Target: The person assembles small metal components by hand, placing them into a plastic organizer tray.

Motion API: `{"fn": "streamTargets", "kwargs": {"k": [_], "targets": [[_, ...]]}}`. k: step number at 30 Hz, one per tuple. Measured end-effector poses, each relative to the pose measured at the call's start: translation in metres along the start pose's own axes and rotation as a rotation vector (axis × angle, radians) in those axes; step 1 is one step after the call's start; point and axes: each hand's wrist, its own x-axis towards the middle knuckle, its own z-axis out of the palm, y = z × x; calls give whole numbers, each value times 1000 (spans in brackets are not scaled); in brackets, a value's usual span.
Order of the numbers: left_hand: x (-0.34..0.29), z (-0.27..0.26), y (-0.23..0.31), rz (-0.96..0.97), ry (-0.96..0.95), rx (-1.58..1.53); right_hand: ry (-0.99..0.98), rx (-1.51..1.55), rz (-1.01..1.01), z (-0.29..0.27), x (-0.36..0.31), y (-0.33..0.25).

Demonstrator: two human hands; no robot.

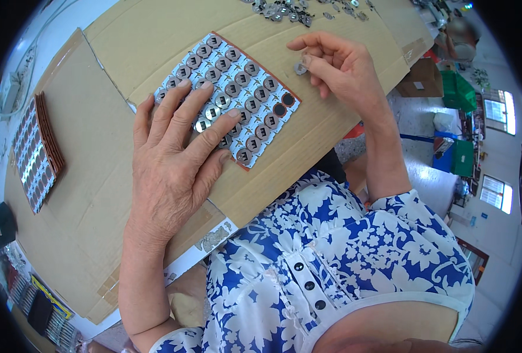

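A flat panel (231, 89) carries rows of round grey metal discs with dark marks on a pale blue and white surface, edged in reddish brown. Two dark round spots without discs (280, 109) show near its right corner. Across the panel's left side lies my left hand (175, 141), fingers spread and pressed down on the discs, hiding some of them. Over the cardboard to the right of the panel, my right hand (340, 70) has a small round metal disc (300, 68) at the tip of its thumb, with the index finger stretched above it.
Loose metal pieces (281, 10) lie in a heap at the far edge of the cardboard-covered table (96, 147). A stack of similar panels (36, 154) stands at the left. Beyond the right edge are a cardboard box (421, 77), green crates (458, 91) and another person (461, 44).
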Motion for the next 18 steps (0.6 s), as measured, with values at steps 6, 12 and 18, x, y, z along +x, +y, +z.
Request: {"fn": "streamTargets", "kwargs": {"k": [6,12,18], "targets": [[0,0,-1,-8,-2,1,100,-474,-288,-6,-15,15],[2,0,0,6,3,2,86,-602,-680,-8,-11,6],[1,0,0,2,3,3,-124,-668,-475,-13,-7,-4]]}}
